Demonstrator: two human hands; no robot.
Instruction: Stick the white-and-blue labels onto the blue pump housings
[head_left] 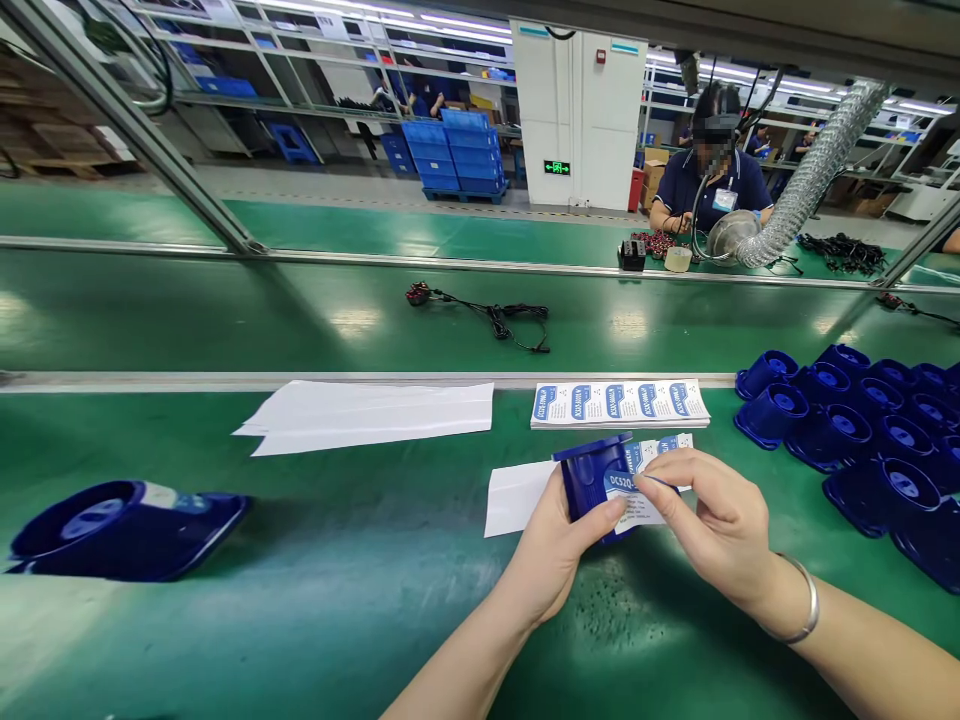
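Note:
My left hand grips a dark blue plastic housing just above the green bench. My right hand, with a silver bangle on its wrist, pinches a white and blue label against the side of the housing. Under my hands lies a label sheet that is partly peeled. A stack of full label sheets lies just beyond it.
Several blue housings are crowded at the right. One labelled housing lies on its side at the left. Blank backing sheets are piled at centre left. A black cable lies on the conveyor. A person works opposite beside a silver duct.

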